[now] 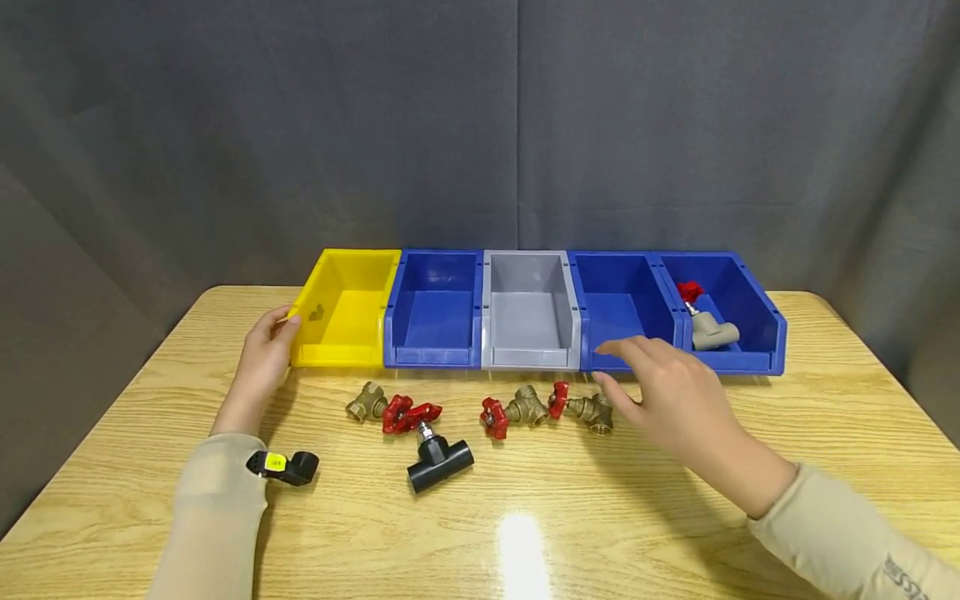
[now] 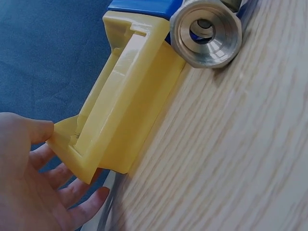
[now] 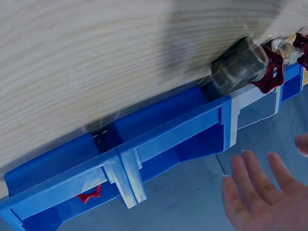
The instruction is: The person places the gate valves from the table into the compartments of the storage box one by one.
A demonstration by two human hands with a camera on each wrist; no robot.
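Observation:
My left hand holds the front left corner of the yellow bin, thumb on the rim and fingers along the outer side. The left wrist view shows that corner of the yellow bin between thumb and fingers. My right hand hovers with parted fingers and holds nothing, just right of a brass valve with a red handwheel. Another brass valve lies left of that one. Farther left are a third brass valve and a black plastic valve, their red handwheels close together.
Right of the yellow bin stand a blue bin, a grey bin and two more blue bins, side by side. The rightmost blue bin contains a grey plastic valve with a red handwheel. A dark curtain hangs behind.

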